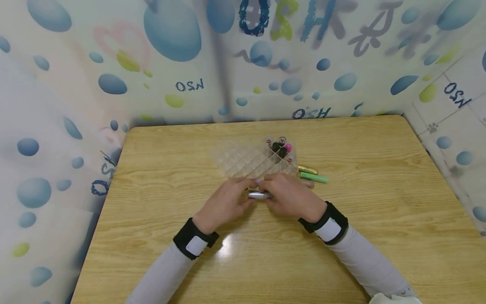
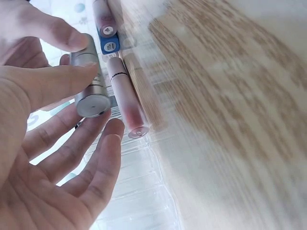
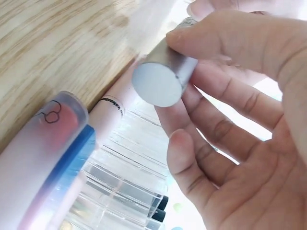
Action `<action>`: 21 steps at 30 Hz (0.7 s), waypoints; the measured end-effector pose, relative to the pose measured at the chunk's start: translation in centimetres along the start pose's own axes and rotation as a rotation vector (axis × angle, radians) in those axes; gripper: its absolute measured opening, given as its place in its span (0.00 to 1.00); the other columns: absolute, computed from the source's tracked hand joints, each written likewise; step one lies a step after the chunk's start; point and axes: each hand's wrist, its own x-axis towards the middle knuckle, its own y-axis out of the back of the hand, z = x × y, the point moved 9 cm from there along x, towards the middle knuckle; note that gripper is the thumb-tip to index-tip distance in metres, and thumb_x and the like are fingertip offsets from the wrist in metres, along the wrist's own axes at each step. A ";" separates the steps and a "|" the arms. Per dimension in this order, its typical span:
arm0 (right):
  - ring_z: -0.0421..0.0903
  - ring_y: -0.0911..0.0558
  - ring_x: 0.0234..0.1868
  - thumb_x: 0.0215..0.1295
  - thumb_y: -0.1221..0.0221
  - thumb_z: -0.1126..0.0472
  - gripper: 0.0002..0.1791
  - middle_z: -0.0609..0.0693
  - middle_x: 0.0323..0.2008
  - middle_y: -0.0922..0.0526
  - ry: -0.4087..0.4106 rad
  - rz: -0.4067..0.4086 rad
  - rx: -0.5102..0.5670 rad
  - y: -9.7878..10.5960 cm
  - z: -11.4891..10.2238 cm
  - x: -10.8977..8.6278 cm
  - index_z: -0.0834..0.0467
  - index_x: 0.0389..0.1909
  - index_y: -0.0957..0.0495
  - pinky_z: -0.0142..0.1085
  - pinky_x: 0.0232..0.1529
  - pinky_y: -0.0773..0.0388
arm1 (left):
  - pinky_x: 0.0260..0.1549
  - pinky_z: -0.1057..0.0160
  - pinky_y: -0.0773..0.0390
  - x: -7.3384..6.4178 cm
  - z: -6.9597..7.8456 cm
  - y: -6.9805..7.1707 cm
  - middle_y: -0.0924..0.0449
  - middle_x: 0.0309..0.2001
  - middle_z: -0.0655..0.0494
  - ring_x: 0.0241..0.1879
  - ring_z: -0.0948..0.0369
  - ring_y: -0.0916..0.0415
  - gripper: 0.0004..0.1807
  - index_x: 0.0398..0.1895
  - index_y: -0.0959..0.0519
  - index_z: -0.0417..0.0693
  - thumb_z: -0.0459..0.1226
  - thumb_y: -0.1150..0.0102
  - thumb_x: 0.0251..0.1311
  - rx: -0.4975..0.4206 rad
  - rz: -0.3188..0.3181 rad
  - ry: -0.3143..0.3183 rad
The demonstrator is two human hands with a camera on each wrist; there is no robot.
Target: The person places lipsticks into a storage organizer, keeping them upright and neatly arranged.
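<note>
A silver lipstick tube (image 1: 258, 195) is held lengthwise between both hands at the front of the clear divided organizer (image 1: 237, 159). My left hand (image 1: 224, 202) pinches one end between thumb and fingers. The other end of the silver lipstick tube (image 3: 165, 72) is gripped by the thumb and fingers of my right hand (image 1: 292, 196). Just beyond the hands, a pinkish lip gloss tube (image 2: 125, 98) with a dark band lies beside the organizer. The lower fingers of both hands are spread loosely below the silver tube.
Right of the organizer lie a gold tube (image 1: 307, 169) and a green tube (image 1: 314, 177). Dark-capped tubes (image 1: 282, 153) and a magenta one (image 1: 288, 147) stand in its right-hand compartments. A patterned wall (image 1: 212, 84) rises behind the wooden table (image 1: 159, 169).
</note>
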 end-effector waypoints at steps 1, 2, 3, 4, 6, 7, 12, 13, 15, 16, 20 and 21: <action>0.39 0.25 0.28 0.51 0.33 0.68 0.09 0.44 0.30 0.20 0.005 0.004 0.000 0.1 -0.1 0.0 0.54 0.32 0.18 0.36 0.27 0.25 | 0.59 0.55 0.20 0.0 0.0 0.0 0.15 0.56 0.51 0.56 0.54 0.18 0.19 0.52 0.17 0.45 0.35 0.26 0.57 -0.005 0.002 -0.004; 0.39 0.25 0.28 0.51 0.32 0.68 0.09 0.44 0.30 0.20 0.010 0.007 0.001 0.2 -0.2 0.0 0.54 0.32 0.18 0.36 0.28 0.25 | 0.57 0.56 0.19 0.0 0.0 -0.1 0.14 0.55 0.52 0.55 0.54 0.18 0.18 0.52 0.16 0.45 0.34 0.26 0.56 -0.008 0.003 -0.009; 0.39 0.26 0.28 0.51 0.32 0.68 0.09 0.44 0.30 0.20 0.013 0.009 0.004 0.2 -0.3 0.0 0.54 0.33 0.18 0.35 0.28 0.25 | 0.55 0.57 0.18 0.0 0.0 -0.1 0.14 0.54 0.52 0.53 0.55 0.17 0.18 0.51 0.16 0.46 0.34 0.27 0.56 -0.011 0.004 -0.014; 0.39 0.26 0.28 0.51 0.32 0.68 0.09 0.44 0.30 0.20 0.017 0.009 0.007 0.3 -0.3 0.0 0.54 0.33 0.18 0.35 0.28 0.25 | 0.52 0.58 0.18 0.0 0.1 -0.1 0.13 0.53 0.54 0.50 0.57 0.17 0.17 0.50 0.16 0.46 0.33 0.27 0.56 -0.016 0.006 -0.020; 0.39 0.26 0.28 0.51 0.32 0.67 0.10 0.44 0.31 0.20 0.017 0.008 0.006 0.4 -0.4 -0.1 0.54 0.34 0.17 0.35 0.28 0.25 | 0.47 0.61 0.17 0.0 0.1 -0.1 0.13 0.50 0.56 0.46 0.60 0.17 0.16 0.49 0.16 0.46 0.33 0.27 0.57 -0.026 0.011 -0.032; 0.39 0.26 0.29 0.51 0.33 0.67 0.10 0.44 0.31 0.20 0.017 0.007 0.004 0.4 -0.4 -0.1 0.54 0.35 0.17 0.35 0.29 0.25 | 0.44 0.62 0.17 0.0 0.2 -0.1 0.13 0.48 0.57 0.44 0.62 0.17 0.15 0.48 0.16 0.47 0.33 0.27 0.57 -0.028 0.013 -0.037; 0.39 0.25 0.29 0.51 0.32 0.67 0.10 0.42 0.32 0.20 0.011 0.008 0.012 0.6 -0.4 -0.2 0.53 0.36 0.16 0.36 0.32 0.24 | 0.39 0.65 0.18 0.0 0.5 0.0 0.13 0.44 0.60 0.40 0.65 0.18 0.12 0.47 0.16 0.47 0.35 0.29 0.59 -0.033 0.025 -0.057; 0.39 0.25 0.29 0.52 0.32 0.67 0.11 0.42 0.32 0.20 0.012 0.009 0.014 0.7 -0.4 -0.2 0.53 0.36 0.16 0.36 0.32 0.24 | 0.39 0.65 0.18 0.0 0.5 0.0 0.13 0.44 0.60 0.40 0.65 0.18 0.12 0.46 0.16 0.47 0.35 0.29 0.60 -0.030 0.026 -0.059; 0.38 0.26 0.29 0.52 0.32 0.66 0.11 0.42 0.32 0.20 0.011 0.011 0.016 0.8 -0.4 -0.2 0.53 0.37 0.16 0.36 0.31 0.24 | 0.39 0.65 0.17 0.0 0.6 0.1 0.13 0.43 0.59 0.40 0.65 0.17 0.11 0.46 0.16 0.46 0.34 0.29 0.60 -0.032 0.030 -0.068; 0.38 0.26 0.29 0.52 0.32 0.66 0.11 0.42 0.32 0.20 0.011 0.012 0.017 0.8 -0.4 -0.2 0.54 0.38 0.15 0.35 0.31 0.24 | 0.39 0.65 0.17 0.0 0.7 0.1 0.13 0.42 0.59 0.40 0.64 0.17 0.11 0.46 0.16 0.46 0.34 0.29 0.60 -0.035 0.029 -0.070; 0.38 0.26 0.29 0.53 0.32 0.64 0.11 0.43 0.34 0.19 -0.003 0.017 0.018 1.2 -0.4 -0.3 0.53 0.39 0.15 0.34 0.29 0.25 | 0.40 0.65 0.17 0.0 0.6 0.0 0.13 0.43 0.60 0.41 0.65 0.18 0.12 0.48 0.17 0.47 0.36 0.31 0.62 -0.015 0.012 -0.048; 0.38 0.26 0.29 0.54 0.32 0.64 0.11 0.43 0.34 0.18 -0.007 0.020 0.018 1.2 -0.4 -0.3 0.53 0.40 0.14 0.33 0.30 0.25 | 0.40 0.65 0.18 0.0 0.5 0.0 0.13 0.44 0.60 0.41 0.65 0.19 0.13 0.49 0.17 0.47 0.37 0.31 0.62 -0.009 0.007 -0.040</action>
